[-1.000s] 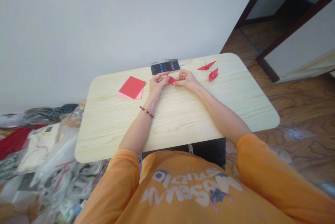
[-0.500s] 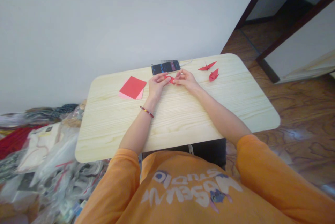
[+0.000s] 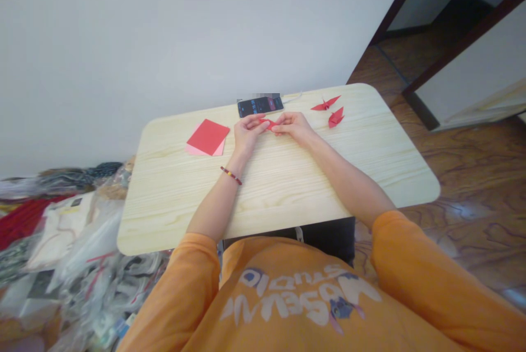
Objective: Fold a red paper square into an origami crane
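Observation:
A small piece of folded red paper point(image 3: 269, 124) is held between my two hands over the back middle of the table. My left hand point(image 3: 249, 130) pinches its left side, thumb on top. On its right side my right hand point(image 3: 293, 126) grips it between thumb and fingers. My fingers cover much of the paper, so its exact shape is hidden. To the right lie two folded red paper cranes, one with spread wings point(image 3: 326, 103) and one more compact point(image 3: 336, 117). Left of my hands rests a stack of square paper point(image 3: 208, 137), red over pink.
A phone point(image 3: 260, 105) with its screen lit lies just behind my hands, a white cable point(image 3: 292, 98) running from it. The pale wooden table point(image 3: 176, 193) stands against a white wall. Bagged goods and clothes point(image 3: 82, 242) are heaped on the left.
My right fingers have shifted slightly and drawn closer together on the red paper. My left hand keeps its hold nearly unchanged.

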The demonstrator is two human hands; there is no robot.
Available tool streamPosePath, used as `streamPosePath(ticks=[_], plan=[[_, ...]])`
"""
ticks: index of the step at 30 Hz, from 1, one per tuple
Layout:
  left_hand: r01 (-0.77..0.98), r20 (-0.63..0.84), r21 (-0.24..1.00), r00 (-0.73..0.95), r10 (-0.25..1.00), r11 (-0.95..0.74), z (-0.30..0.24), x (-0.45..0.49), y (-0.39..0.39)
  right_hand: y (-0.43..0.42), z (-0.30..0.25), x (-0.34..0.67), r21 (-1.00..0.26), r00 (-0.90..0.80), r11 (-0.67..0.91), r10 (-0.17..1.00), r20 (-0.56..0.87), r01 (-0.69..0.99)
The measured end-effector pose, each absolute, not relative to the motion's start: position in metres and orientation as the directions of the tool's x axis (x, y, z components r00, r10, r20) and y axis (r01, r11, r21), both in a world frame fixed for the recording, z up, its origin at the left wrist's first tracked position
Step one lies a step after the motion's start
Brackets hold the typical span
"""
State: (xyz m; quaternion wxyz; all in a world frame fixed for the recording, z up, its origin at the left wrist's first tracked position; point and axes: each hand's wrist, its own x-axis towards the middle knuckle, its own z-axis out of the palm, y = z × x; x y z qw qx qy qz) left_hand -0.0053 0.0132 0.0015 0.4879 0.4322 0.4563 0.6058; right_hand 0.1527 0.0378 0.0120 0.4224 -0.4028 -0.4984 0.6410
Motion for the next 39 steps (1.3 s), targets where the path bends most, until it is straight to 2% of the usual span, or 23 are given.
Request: streamPosePath(ticks=[11,25,32,39], plan=[[-0.155,0.137,0.974,-0.171,0.976,-0.164,-0.0025,-0.0037,0.0143,0.0368,0.0145,0.1533,-0.989,-0.311,-0.116,0.947,-0.083,-0.087],[-0.137,0.128,0.979,-0.163,0.978,-0.151,-0.0027,-0.0073,0.0159,0.0427,0.006,0.1545,-0.981,-0.35,-0.107,0.936,-0.044,-0.161],[-0.192,0.073,0.976,-0.145,0.987,-0.1,-0.0023,-0.0077,0.0151,0.0397,0.0079,0.1496,-0.979,-0.249,-0.091,0.968,-0.043,-0.183],[-0.163,0.071,0.983,-0.124,0.99,-0.09,-0.0024,-0.0048,0.0135,0.04,0.0062,0.1495,-0.98,-0.212,-0.053,0.977,-0.011,-0.191]])
